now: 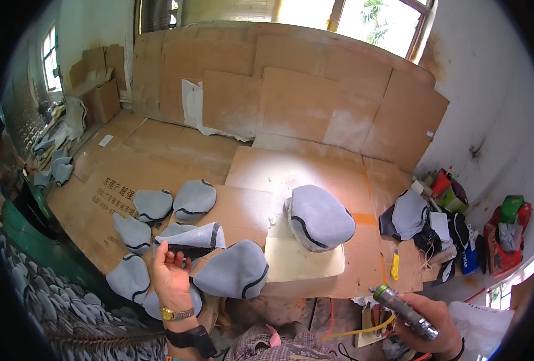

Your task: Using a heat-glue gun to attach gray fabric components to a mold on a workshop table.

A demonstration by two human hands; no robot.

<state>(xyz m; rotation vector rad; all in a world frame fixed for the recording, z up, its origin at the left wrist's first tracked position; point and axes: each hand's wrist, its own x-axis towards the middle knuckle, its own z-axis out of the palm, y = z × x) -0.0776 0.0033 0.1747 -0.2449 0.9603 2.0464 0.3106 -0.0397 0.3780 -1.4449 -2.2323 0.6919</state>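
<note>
My left hand (172, 277) pinches the near edge of a grey fabric piece (201, 234); its pale underside and black edging show. Around that hand lie several similar grey cupped pieces with black trim, among them a large one (231, 269) to its right and another (128, 278) to its left. In my right hand (432, 325), at the lower right, is a silver cylindrical tool (405, 313) with a green ring at its tip; its exact kind is unclear. A rounded grey piece (322, 218) with a black line sits on pale sheeting at the middle of the table.
Cardboard (116, 174) covers the table, and cardboard panels (303, 102) stand along its back. A yellow cutter (394, 265) lies near the right edge, beside a pile of bags and cloth (453, 228). A yellow hose (363, 330) hangs below the front edge. Many grey pieces (56, 313) fill the lower left.
</note>
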